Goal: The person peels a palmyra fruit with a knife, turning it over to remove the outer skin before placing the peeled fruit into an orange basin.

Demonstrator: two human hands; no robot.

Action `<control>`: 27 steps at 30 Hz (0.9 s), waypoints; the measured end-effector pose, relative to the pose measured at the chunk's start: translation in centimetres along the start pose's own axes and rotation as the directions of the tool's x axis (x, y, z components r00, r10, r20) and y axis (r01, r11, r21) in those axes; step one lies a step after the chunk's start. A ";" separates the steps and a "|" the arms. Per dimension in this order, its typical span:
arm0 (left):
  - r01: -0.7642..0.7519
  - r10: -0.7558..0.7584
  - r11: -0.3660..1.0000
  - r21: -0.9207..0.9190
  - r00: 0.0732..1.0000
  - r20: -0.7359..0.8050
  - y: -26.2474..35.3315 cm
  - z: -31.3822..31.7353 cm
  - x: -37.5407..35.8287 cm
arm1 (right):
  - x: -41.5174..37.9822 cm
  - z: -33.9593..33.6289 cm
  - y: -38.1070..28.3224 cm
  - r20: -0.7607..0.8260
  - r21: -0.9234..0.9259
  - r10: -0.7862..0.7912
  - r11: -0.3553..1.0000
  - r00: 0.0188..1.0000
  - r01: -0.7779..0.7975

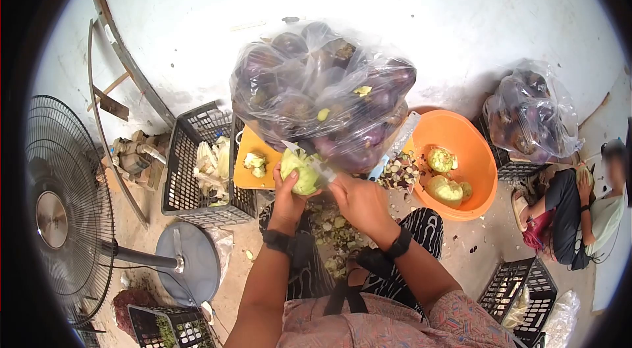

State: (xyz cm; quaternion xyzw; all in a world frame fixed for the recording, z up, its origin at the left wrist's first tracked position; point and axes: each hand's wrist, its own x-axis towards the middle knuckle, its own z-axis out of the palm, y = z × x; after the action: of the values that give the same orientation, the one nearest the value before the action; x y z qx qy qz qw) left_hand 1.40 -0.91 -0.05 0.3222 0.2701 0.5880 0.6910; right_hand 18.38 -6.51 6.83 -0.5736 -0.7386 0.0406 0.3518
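My left hand (288, 202) is closed around a pale green, round vegetable (301, 174) with cut faces. In my right hand (363, 204) is a knife, its blade (322, 169) slightly blurred and right against the vegetable's right side. Just beyond both hands bulges a large clear plastic bag (322, 98) full of round purple vegetables. It rests over an orange board (247, 174), where a pale trimmed piece (255, 162) lies left of my hands. Purple and pale trimmings (398, 174) are heaped to the right, and more (332, 226) lie on the floor between my legs.
An orange basin (484, 177) at the right holds several pale pieces. At the left stand a black crate (172, 180) with pale scraps and a floor fan (69, 210). Another filled bag (526, 114) sits on a crate at far right, near a seated person (579, 213).
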 end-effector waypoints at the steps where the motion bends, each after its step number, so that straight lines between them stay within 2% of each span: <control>1: 0.001 -0.001 1.000 0.000 1.000 0.001 0.0 0.0 0.0 | 0.2 0.1 0.0 -0.011 0.011 -0.007 1.000 1.000 0.008; 4: 0.005 -0.005 1.000 0.005 1.000 -0.005 0.0 -0.2 0.0 | 0.6 0.1 0.1 0.045 0.038 0.035 0.999 0.998 -0.037; 6: 0.032 -0.030 0.996 -0.085 0.999 0.033 0.1 -0.4 0.1 | 0.6 0.2 0.0 0.015 0.031 0.016 0.999 1.000 -0.016; 8: 0.021 -0.020 0.998 -0.056 0.999 0.027 0.1 -0.3 0.0 | 0.4 0.2 0.0 -0.015 0.024 -0.004 1.000 1.000 0.004; 15: 0.015 -0.015 1.000 0.016 1.000 -0.003 0.0 -0.2 -0.1 | -1.8 -0.1 0.7 0.022 0.125 0.099 0.987 0.995 -0.101; 25: 0.015 -0.015 1.000 0.013 1.000 -0.009 0.2 -0.1 -0.1 | -0.8 -0.4 0.4 0.068 0.131 0.104 0.985 0.992 -0.112; 27: 0.019 -0.019 0.999 -0.039 1.000 0.007 0.4 0.0 0.0 | -0.4 -0.3 0.3 0.064 0.132 0.106 0.985 0.992 -0.114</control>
State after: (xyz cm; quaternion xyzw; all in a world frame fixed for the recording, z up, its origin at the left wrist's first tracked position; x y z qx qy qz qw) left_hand 1.16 -0.89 0.24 0.3082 0.2591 0.5856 0.7035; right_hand 18.83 -6.90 6.76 -0.5871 -0.7110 0.1263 0.3659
